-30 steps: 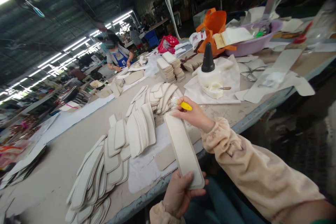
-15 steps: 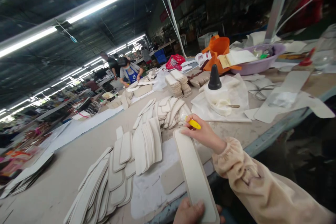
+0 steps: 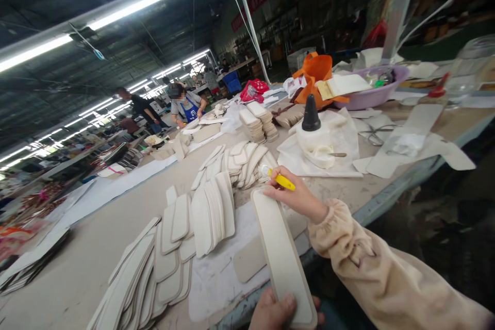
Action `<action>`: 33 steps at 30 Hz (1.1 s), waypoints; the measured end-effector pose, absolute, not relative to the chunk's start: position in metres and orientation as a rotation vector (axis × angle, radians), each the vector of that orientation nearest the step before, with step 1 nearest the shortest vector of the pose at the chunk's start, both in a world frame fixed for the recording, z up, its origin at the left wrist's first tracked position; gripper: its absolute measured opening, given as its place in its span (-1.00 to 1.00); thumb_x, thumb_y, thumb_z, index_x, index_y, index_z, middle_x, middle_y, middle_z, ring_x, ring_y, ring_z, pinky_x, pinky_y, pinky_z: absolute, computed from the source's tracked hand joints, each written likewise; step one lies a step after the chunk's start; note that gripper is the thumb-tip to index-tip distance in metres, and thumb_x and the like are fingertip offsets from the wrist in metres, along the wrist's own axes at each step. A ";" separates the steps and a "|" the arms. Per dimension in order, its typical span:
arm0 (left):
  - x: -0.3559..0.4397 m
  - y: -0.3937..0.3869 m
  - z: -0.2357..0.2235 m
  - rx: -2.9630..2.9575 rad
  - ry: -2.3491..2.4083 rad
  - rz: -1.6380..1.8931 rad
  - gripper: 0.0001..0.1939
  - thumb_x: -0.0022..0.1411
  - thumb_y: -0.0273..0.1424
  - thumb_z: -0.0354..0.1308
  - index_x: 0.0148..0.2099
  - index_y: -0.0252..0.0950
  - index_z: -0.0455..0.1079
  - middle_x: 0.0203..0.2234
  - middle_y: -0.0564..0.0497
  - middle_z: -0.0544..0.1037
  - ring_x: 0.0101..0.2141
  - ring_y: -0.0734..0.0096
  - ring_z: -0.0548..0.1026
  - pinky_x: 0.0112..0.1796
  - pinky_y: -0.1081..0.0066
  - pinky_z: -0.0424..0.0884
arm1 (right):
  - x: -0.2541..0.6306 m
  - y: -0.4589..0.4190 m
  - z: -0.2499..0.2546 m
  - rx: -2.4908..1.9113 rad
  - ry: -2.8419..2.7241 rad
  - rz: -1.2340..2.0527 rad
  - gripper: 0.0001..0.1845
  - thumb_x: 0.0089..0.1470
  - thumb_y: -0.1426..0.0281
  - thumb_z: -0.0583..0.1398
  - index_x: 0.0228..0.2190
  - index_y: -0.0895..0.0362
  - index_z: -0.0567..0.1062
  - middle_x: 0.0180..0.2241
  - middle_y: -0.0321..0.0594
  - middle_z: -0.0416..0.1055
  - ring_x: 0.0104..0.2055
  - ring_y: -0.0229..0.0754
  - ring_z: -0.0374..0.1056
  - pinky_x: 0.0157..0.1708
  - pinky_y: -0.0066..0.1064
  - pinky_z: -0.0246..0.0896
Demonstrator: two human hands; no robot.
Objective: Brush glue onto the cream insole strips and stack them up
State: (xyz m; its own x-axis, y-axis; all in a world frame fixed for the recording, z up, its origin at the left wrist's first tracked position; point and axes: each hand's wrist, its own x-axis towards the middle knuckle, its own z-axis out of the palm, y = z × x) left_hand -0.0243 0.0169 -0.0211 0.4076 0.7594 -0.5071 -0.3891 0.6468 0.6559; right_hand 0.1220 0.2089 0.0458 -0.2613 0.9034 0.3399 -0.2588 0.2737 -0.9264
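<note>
My left hand (image 3: 276, 312) grips the near end of a long cream insole-shaped strip (image 3: 280, 252), thumb pressed on top. My right hand (image 3: 296, 197) is closed round a yellow-handled brush (image 3: 279, 179) and rests on the far end of that strip. The strip is held above the front edge of the worktable (image 3: 96, 247). Just left of it lie overlapping rows of similar cream pieces (image 3: 211, 211). Behind my right hand stands a white glue pot with a black cone cap (image 3: 311, 118) on white paper.
Stacks of cut pieces (image 3: 257, 121), scissors (image 3: 373, 136), a purple basin (image 3: 373, 94) and an orange bag (image 3: 317, 75) sit further back. Several other people work at the table's far end (image 3: 185, 103). The table's blue front edge (image 3: 421, 170) runs at right.
The view tilted up and then settled a little. Both hands keep the same hold on the strip and the brush. Another person has come into view at the far left.
</note>
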 end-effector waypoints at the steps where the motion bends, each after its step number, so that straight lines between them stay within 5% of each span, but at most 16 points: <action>1: -0.024 0.017 -0.020 0.469 0.899 0.749 -0.58 0.03 -0.22 0.30 -0.12 -0.40 0.47 -0.20 -0.24 0.60 -0.19 0.01 0.57 -0.34 0.34 0.50 | 0.122 0.209 0.046 -0.649 -1.390 1.276 -0.66 -0.09 0.28 0.30 -0.36 0.04 0.23 -0.46 -0.41 0.22 -0.44 -0.30 0.15 -0.41 -0.45 0.11; 17: -0.017 0.016 -0.019 0.486 0.954 0.802 -0.58 0.01 -0.25 0.32 -0.14 -0.46 0.46 -0.29 -0.25 0.61 -0.31 0.11 0.60 -0.45 0.44 0.49 | 0.127 0.213 0.043 -0.664 -1.387 1.221 -0.62 -0.12 0.27 0.31 -0.33 0.04 0.23 -0.49 -0.44 0.26 -0.46 -0.31 0.17 -0.39 -0.44 0.12; 23: -0.018 0.025 -0.027 0.460 0.962 0.860 -0.52 0.09 -0.07 0.20 -0.15 -0.41 0.46 -0.34 -0.24 0.62 -0.32 0.10 0.59 -0.39 0.35 0.47 | 0.130 0.211 0.047 -0.659 -1.352 1.219 -0.65 -0.08 0.28 0.30 -0.34 0.03 0.23 -0.45 -0.41 0.23 -0.44 -0.30 0.17 -0.41 -0.44 0.12; 33: -0.016 0.057 -0.019 0.611 1.045 1.110 -0.52 -0.16 -0.09 0.37 -0.29 -0.39 0.52 -0.57 -0.08 0.57 -0.49 0.25 0.53 -0.35 0.32 0.41 | 0.129 0.205 0.054 -0.687 -1.360 1.224 -0.62 -0.10 0.24 0.32 -0.36 0.03 0.23 -0.43 -0.37 0.28 -0.43 -0.26 0.23 -0.41 -0.41 0.18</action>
